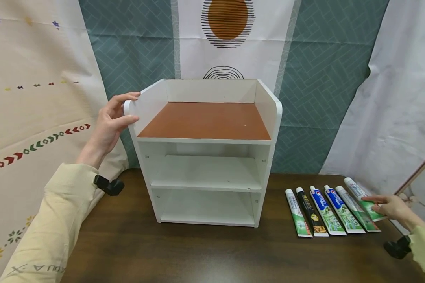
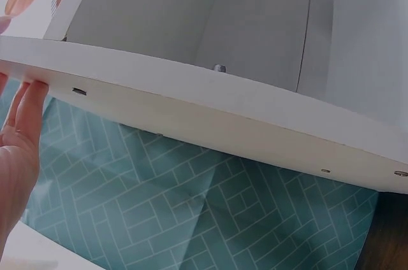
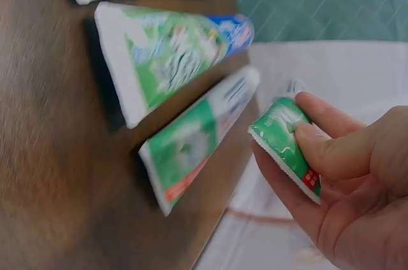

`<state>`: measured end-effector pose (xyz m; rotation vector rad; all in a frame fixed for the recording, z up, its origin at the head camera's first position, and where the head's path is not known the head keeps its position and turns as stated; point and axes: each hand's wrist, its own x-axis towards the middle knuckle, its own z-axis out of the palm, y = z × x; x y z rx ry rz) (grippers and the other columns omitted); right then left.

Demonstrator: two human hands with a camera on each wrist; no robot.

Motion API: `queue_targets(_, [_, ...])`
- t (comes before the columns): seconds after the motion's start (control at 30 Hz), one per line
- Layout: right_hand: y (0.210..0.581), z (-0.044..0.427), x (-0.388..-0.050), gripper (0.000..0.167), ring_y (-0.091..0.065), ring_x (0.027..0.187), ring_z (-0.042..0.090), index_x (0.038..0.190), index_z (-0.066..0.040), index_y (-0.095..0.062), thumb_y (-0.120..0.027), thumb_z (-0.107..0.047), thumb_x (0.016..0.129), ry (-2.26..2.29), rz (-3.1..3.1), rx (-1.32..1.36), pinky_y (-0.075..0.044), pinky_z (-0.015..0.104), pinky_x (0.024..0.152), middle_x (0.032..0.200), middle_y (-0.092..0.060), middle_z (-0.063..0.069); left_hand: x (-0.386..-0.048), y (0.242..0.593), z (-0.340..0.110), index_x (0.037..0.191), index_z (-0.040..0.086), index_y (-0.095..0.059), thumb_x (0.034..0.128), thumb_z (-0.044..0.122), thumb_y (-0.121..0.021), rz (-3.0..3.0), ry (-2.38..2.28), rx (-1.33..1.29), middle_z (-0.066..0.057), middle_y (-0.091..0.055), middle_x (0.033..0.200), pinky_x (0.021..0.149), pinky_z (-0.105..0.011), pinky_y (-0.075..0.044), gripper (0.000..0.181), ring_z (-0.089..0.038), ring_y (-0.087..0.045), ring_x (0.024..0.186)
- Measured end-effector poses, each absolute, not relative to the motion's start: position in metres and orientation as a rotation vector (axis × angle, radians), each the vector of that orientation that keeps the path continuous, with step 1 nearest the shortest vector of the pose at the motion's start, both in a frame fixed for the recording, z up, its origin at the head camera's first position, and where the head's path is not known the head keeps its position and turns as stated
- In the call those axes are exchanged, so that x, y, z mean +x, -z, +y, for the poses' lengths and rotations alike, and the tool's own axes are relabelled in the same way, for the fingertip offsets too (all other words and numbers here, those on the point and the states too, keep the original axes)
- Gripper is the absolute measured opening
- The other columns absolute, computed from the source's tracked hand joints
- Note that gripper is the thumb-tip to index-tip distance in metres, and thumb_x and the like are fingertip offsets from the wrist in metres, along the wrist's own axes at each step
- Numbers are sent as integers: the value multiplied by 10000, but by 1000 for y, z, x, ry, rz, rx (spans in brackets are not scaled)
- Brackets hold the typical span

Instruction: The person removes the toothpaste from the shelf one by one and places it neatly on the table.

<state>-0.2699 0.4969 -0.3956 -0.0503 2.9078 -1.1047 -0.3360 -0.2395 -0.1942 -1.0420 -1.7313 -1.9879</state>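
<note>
A small white shelf unit (image 1: 205,188) with a brown top board (image 1: 205,122) stands upright on the table. My left hand (image 1: 108,125) grips the rounded upper edge of its left side panel, thumb in front. In the left wrist view, fingers (image 2: 29,114) touch the panel's outer face. At the far right, my right hand (image 1: 394,208) pinches a green and white toothpaste tube (image 3: 284,133) near its crimped end, thumb on top. Beside it lies a row of several toothpaste tubes, the nearest green with a pale cap end (image 1: 357,210).
The row also holds a black tube (image 1: 311,212), two blue and green ones (image 1: 327,212) and a white and green one (image 1: 298,214). A dark wooden table (image 1: 198,251) lies beneath. Patterned cloths (image 1: 318,78) hang behind; a thin wooden stick (image 1: 419,169) leans at right.
</note>
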Motion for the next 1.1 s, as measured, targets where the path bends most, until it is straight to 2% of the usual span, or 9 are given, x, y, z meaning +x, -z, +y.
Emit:
queue_targets(0.2, [411, 512, -270, 324, -317, 485, 80, 1124, 201, -479, -499, 54, 836, 1114, 2912, 17, -341, 258, 457, 924, -553, 269, -336, 197, -241, 1151, 52, -579, 811, -140, -533, -1732, 1989, -1042, -138, -365, 1347, 777, -286, -457, 393, -295, -378, 1132])
queue_targets(0.37, [419, 515, -270, 257, -337, 495, 72, 1061, 160, -562, -513, 66, 827, 1190, 2908, -32, -362, 257, 470, 896, -569, 204, -335, 197, -241, 1148, 53, -583, 811, -131, -541, -1735, 1978, -1035, -139, -368, 1345, 777, -284, -457, 386, -297, -376, 1134])
queue_targets(0.53, [423, 521, -273, 247, -349, 504, 86, 1061, 181, -546, -504, 67, 846, 1096, 2958, -33, -359, 268, 483, 907, -554, 279, -335, 197, -240, 1149, 57, -584, 810, -121, -551, -1736, 1978, -1027, -137, -372, 1342, 778, -289, -457, 384, -296, -382, 1129])
queue_targets(0.67, [428, 529, -276, 291, -410, 590, 106, 1097, 199, -503, -530, 12, 876, 966, 2981, -20, -365, 289, 521, 988, -518, 367, -336, 198, -239, 1152, 62, -584, 811, -122, -549, -1739, 1977, -1020, -134, -373, 1342, 786, -295, -454, 389, -297, -381, 1128])
queue_targets(0.83, [435, 537, -280, 337, -391, 558, 112, 1119, 223, -446, -532, 15, 867, 1005, 2951, 36, -363, 303, 520, 888, -556, 266, -336, 198, -238, 1156, 66, -580, 812, -113, -551, -1747, 1968, -1014, -132, -374, 1343, 777, -298, -458, 389, -298, -385, 1121])
queue_targets(0.9, [437, 537, -281, 331, -353, 511, 114, 1120, 226, -444, -519, 30, 864, 1028, 2954, 45, -350, 302, 516, 860, -551, 186, -336, 197, -239, 1156, 68, -580, 813, -116, -549, -1745, 1969, -1013, -132, -374, 1342, 776, -296, -458, 391, -297, -384, 1121])
queue_targets(1.03, [437, 537, -280, 309, -341, 537, 114, 1104, 228, -464, -514, 40, 864, 999, 2987, 9, -340, 299, 523, 913, -535, 273, -336, 195, -239, 1154, 65, -582, 811, -126, -541, -1735, 1983, -1024, -136, -370, 1342, 779, -295, -459, 395, -300, -382, 1123])
queue_targets(1.1, [441, 539, -279, 266, -326, 524, 107, 1082, 191, -527, -505, 56, 854, 1029, 2988, 19, -330, 286, 507, 881, -539, 253, -336, 195, -239, 1154, 64, -582, 810, -128, -540, -1733, 1987, -1028, -138, -369, 1342, 781, -295, -458, 396, -300, -382, 1123])
